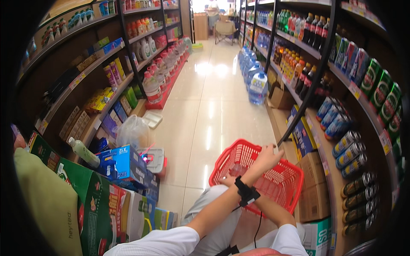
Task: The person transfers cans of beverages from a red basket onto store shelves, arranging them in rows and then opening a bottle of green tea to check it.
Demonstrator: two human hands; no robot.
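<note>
A red plastic shopping basket with slotted walls stands on the floor at my knees. My forearms cross over it. My left hand reaches over to the basket's far right rim, its fingers apart and nothing visible in them. Beneath the left forearm, my right hand is at the basket's left side by my knee; the forearm hides much of it, so its grip cannot be told. A black strap device with a cable sits at the crossing of the wrists. Something clear, too indistinct to name, shows inside the basket.
Shelves of drink cans and cartons flank me on the right. To the left are packed boxes, a lidded grey container and a plastic bag. Large water bottles line the tiled aisle; a chair stands beyond.
</note>
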